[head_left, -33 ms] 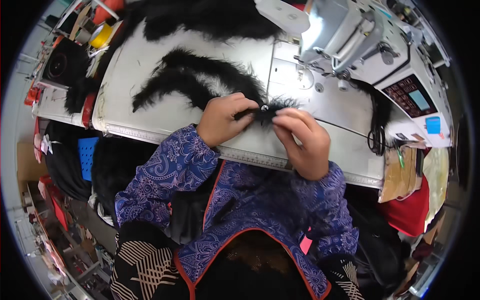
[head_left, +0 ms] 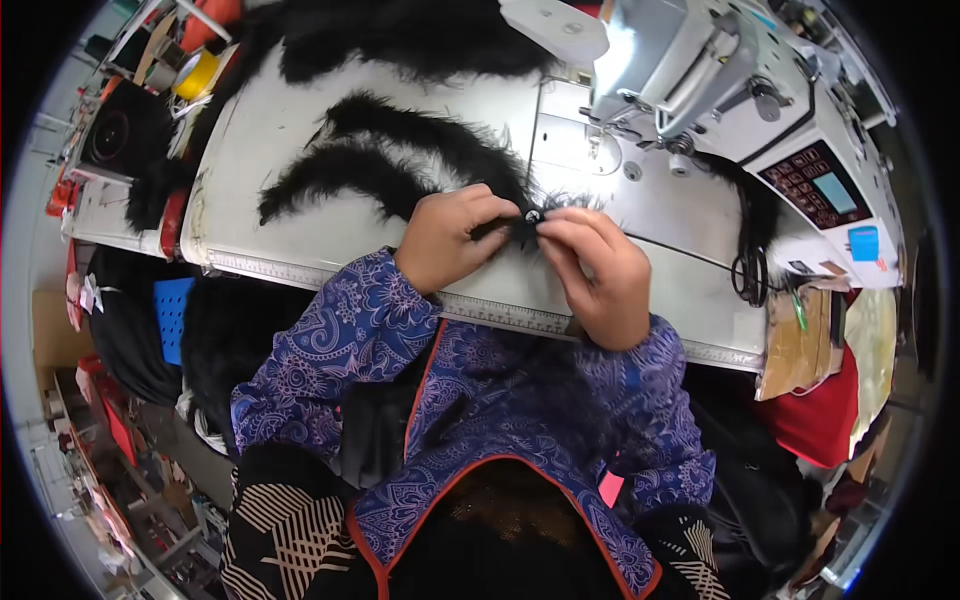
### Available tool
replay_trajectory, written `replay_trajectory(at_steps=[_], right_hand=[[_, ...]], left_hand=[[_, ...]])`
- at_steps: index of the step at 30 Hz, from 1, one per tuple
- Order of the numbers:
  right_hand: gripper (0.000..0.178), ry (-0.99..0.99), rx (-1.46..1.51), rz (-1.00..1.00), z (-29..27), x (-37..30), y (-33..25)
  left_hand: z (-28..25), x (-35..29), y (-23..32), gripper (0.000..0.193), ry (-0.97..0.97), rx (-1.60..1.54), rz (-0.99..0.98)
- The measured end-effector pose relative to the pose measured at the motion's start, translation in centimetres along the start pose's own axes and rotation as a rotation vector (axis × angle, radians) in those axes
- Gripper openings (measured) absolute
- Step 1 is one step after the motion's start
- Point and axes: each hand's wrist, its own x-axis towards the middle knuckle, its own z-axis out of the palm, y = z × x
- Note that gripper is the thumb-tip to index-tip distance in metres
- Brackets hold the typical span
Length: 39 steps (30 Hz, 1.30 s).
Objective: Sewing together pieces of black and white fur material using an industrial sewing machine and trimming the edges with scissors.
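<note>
A long strip of black fur (head_left: 430, 135) lies bent in a loop on the white sewing table, and its end runs up between my hands. My left hand (head_left: 455, 235) is closed, thumb and fingers pinching that end. At the pinch sits a small round shiny piece (head_left: 532, 215), dark with a bright spot, like a button or snap. My right hand (head_left: 598, 275) is closed too, its fingertips meeting at the right side of the round piece and the fur. Exactly what lies between the right fingertips is hidden.
A white sewing machine (head_left: 700, 80) with a control panel (head_left: 815, 185) stands at the right. More black fur (head_left: 410, 40) lies at the back. A ruler strip (head_left: 500, 312) edges the table near me. Black cords or strands (head_left: 750, 270) hang by the right edge, beside a cardboard piece (head_left: 800, 340).
My right hand has moved slightly left and its fingertips have come in against the round piece. The left hand stays in nearly the same place.
</note>
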Motion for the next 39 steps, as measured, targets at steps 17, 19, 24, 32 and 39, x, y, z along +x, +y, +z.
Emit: replay_trajectory(at_steps=[17,19,24,32,39], right_hand=[[0.007,0.077,0.036,0.599,-11.6,-9.0,0.6],[0.014,-0.162,0.124,0.757,-16.0,-13.4,0.0],[0.026,-0.439,-0.647,0.728,-16.7,-22.9,1.6],[0.042,-0.041,-0.258,0.305,-8.1,-11.2,-1.4],[0.027,-0.111,-0.173,-0.010,-2.3,-4.3,2.5]], left_hand=[[1.1,0.3,0.3,0.015,0.090,0.066,0.013],[0.9,0.5,0.5,0.020,0.064,0.051,-0.038],[1.4,1.8,1.0,0.027,0.131,0.246,0.289],[0.9,0.0,0.9,0.033,-0.052,0.241,0.553],[0.7,0.1,0.4,0.022,-0.049,0.307,0.492]])
